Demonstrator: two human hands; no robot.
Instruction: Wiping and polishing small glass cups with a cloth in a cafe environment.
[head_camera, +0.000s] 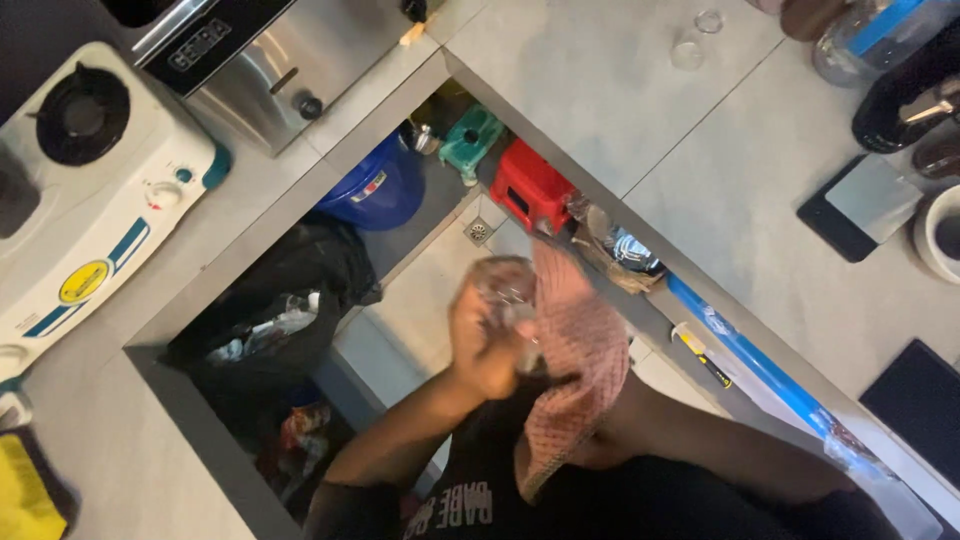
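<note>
Head view. I see the left hand (487, 340) closed around a clear glass (505, 290), held up in front of the chest, over the gap between the grey counters and above the floor drain (479, 231). A pink checked cloth (580, 360) drapes from the glass rim down over where the right hand should be; that hand is covered, so I cannot tell whether it grips or lies flat. The picture is blurred at the glass, and I cannot say whether the cloth goes inside it.

Judgement: drying is in hand. To do it well I would keep the left hand's hold low on the glass wall, turn the glass against the cloth rather than squeeze, and keep both clear of the counter edge (640, 250). A black bin bag (270, 320) and a red stool (530, 185) sit below.
</note>
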